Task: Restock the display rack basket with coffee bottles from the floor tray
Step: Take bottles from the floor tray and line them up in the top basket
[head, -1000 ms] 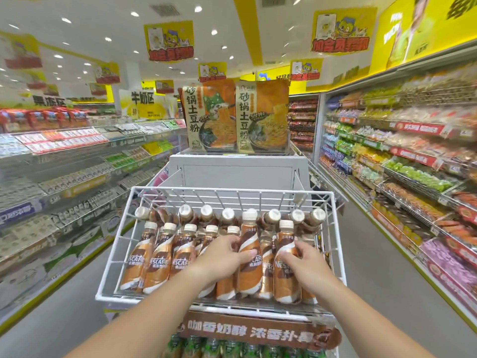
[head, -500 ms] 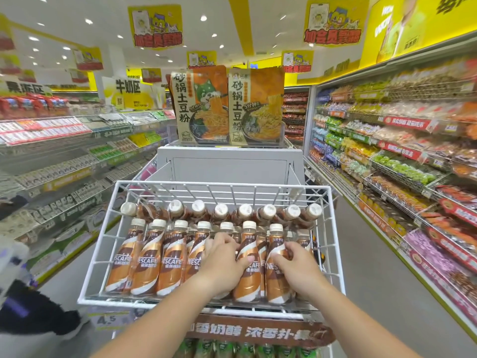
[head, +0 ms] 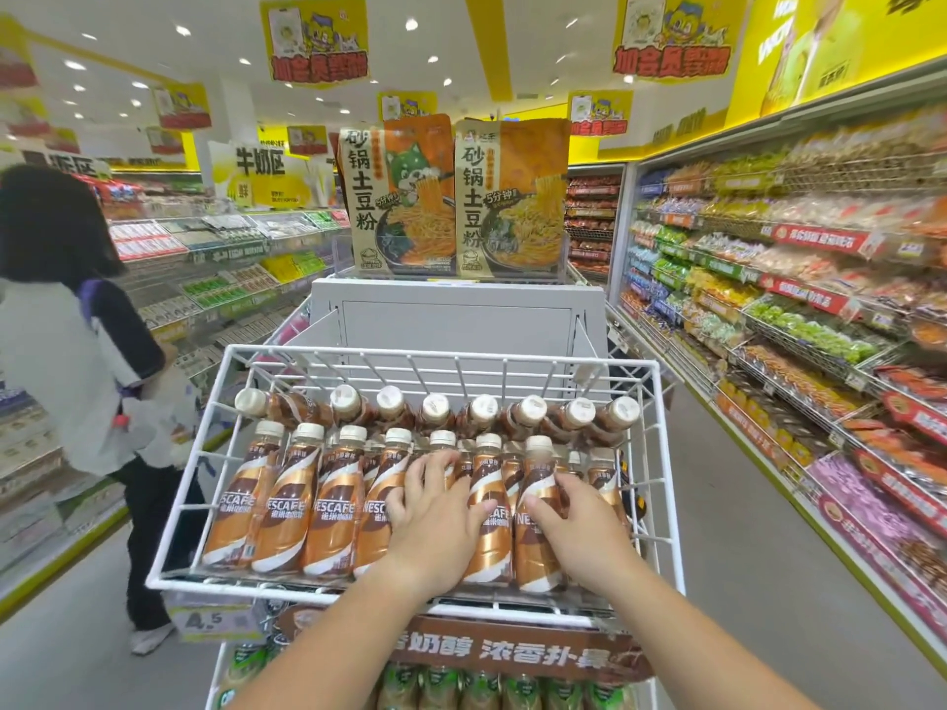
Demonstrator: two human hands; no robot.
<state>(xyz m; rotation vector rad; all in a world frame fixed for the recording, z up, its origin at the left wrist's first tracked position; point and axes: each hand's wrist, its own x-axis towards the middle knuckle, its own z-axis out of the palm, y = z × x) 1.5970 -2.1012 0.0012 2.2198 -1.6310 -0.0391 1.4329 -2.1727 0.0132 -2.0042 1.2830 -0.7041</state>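
A passer-by (head: 77, 381) stands at far left. The white wire basket (head: 205, 484) holds rows of coffee bottles (head: 287, 509). The left hand (head: 435, 525) lies open on them; the right hand (head: 576, 530) grips one near the right.

coffee bottles (head: 333, 509) are bronze and brown with white swirls, cream caps; basket (head: 194, 504) is plain white wire; noodle bags (head: 451, 197) up top are beige and orange; brown banner (head: 512, 653) below, white lettering

brown-and-gold coffee bottles (head: 333, 509) lie in two rows, filling the white wire basket (head: 661, 453).
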